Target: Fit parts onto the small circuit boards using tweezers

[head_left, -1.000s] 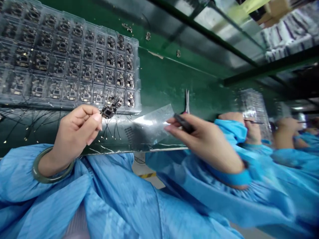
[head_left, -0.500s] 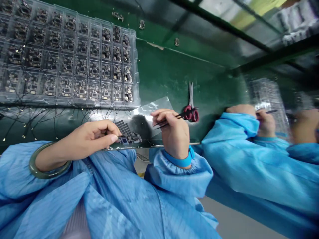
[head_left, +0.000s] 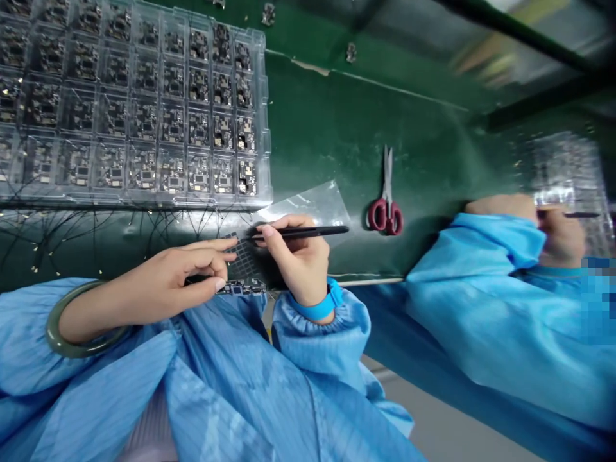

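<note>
My left hand pinches a small circuit board between thumb and finger at the table's front edge, its other fingers stretched over a dark sheet. That sheet is marked off in small dark squares. Black tweezers lie in the closed fingers of my right hand, their tips over the sheet. A clear plastic film lies partly under my right hand. Whether the tweezer tips grip anything is too small to tell.
A clear compartment tray full of circuit boards stands at the left, with thin black wires along its front. Red-handled scissors lie to the right. At far right a co-worker's sleeve rests near another tray.
My right hand has come left and turned, bringing the tweezers over the sheet of squares. My left hand has drawn the circuit board slightly toward me. The view has shifted a little.
</note>
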